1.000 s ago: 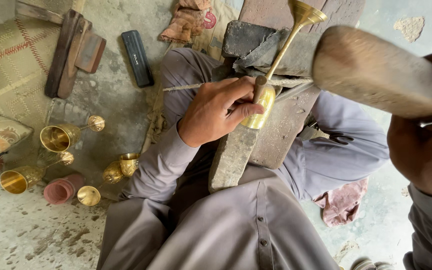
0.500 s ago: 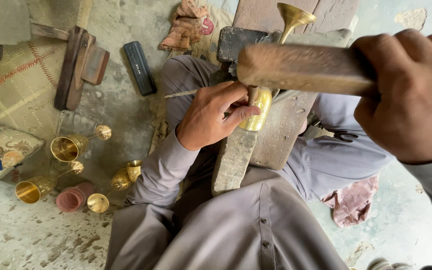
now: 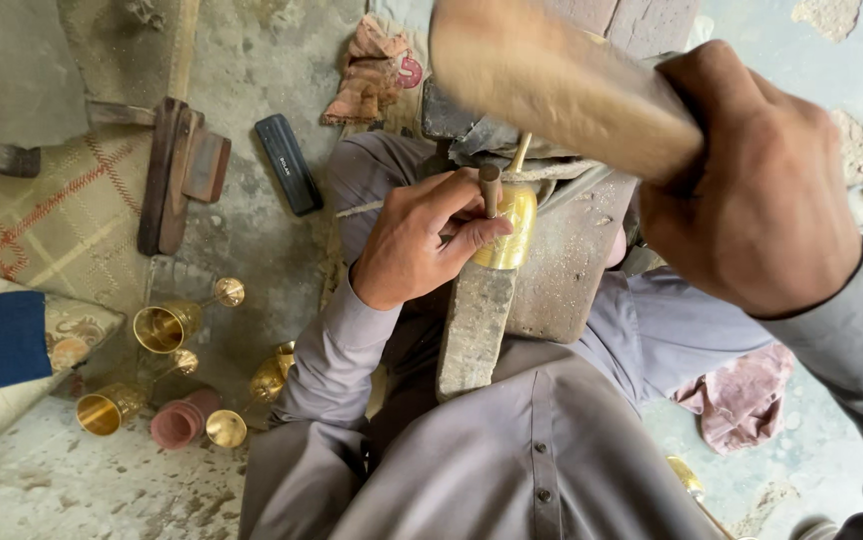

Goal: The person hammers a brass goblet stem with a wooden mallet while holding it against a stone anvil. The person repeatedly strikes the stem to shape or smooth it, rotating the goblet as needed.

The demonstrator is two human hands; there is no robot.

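My left hand (image 3: pixel 422 240) grips a small metal punch (image 3: pixel 490 188) and steadies a brass goblet (image 3: pixel 508 232) lying on a worn wooden block (image 3: pixel 472 330) across my lap. The punch tip rests on the goblet's bowl. My right hand (image 3: pixel 752 185) is closed around the handle of a wooden mallet (image 3: pixel 552 85), held close to the camera just above the punch. The mallet is blurred and hides the goblet's stem and foot.
Several finished brass goblets (image 3: pixel 167 325) lie on the concrete floor at the left, beside a pink cup (image 3: pixel 180 422). A black rectangular case (image 3: pixel 289 164), wooden blocks (image 3: pixel 180 172), a patterned mat (image 3: pixel 42 220) and rags (image 3: pixel 370 75) surround me.
The mallet in my right hand has swung from the upper right toward the punch. My left hand has stayed on the punch and goblet.
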